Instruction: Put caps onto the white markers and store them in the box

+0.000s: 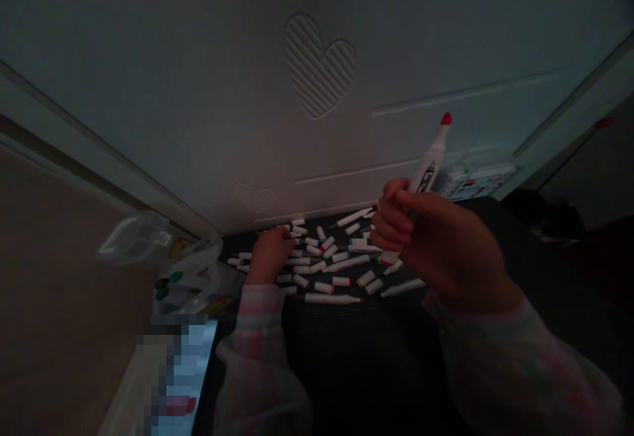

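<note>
My right hand (436,244) is raised above the dark surface, its fingers closed around a white marker (430,162). The marker tilts upward, its uncapped red tip at the top and dark lettering on its barrel. Lower and to the left, my left hand (270,254) is down among the scattered pieces, fingers curled together; what they pinch, if anything, is hidden. Several loose white caps (324,287) with coloured ends lie just right of it. Uncapped white markers (347,264) are mixed in with them, one marker (331,298) lying along the near side.
A pale panel with an embossed heart (321,66) rises behind the dark surface (356,350). Clear plastic packaging (188,277) is at left, above a lit screen (193,376), partly blurred out. A clear package (475,178) stands behind my right hand.
</note>
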Available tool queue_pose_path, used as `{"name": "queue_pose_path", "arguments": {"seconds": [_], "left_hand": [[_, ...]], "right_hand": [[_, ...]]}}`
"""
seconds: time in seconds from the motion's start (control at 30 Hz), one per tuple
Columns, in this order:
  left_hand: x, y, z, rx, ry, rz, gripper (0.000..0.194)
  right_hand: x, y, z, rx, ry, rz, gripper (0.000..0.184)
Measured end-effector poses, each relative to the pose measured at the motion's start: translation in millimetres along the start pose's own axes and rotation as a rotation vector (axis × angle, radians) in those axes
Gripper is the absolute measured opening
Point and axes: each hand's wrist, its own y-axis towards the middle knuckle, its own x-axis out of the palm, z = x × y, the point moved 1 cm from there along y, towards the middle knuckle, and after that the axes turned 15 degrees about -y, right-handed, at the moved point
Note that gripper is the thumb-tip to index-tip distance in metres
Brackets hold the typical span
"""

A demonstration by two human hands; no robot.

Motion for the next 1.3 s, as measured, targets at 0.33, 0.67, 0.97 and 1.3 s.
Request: {"name": "queue_pose_path", "arguments": {"seconds": [0.33, 0.67, 0.97, 1.3], "left_hand": [[5.3, 0, 1, 0.036, 0.052, 0.026, 0.021], [6.3, -1, 4, -0.001, 0.083, 0.123, 0.020], [4.2, 3, 2, 0.044, -0.013, 0.127, 0.022], [-2.9, -4, -3, -0.094, 0.057, 0.124, 0.022]], "right_hand": [[0, 3, 2, -0.007, -0.058, 0.007, 0.008], [0, 3, 4, 0.007, 0.005, -0.017, 0.017], [-2, 2, 4, -0.004, 0.022, -0.027, 0.019], [-2, 4, 4, -0.006, -0.022, -0.026, 0.016]]}}
